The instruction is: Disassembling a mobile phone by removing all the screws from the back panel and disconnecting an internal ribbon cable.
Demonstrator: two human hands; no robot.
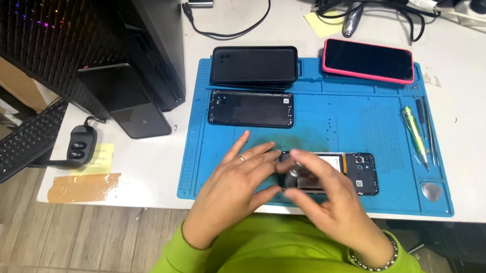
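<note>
Nearest us, our left hand (235,182) is steadying the opened phone (344,172) on the blue mat (333,114), fingers spread, while our right hand (329,198) is pinching a small screwdriver (293,175) upright. Its back is already off; internals are still seated.

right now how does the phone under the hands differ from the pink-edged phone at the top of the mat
The phone under the hands lies opened, its inner parts and camera showing; the pink-edged phone lies closed, dark screen up. The first is partly covered by the left hand and right hand; the second lies untouched. Both rest on the blue mat.
</note>
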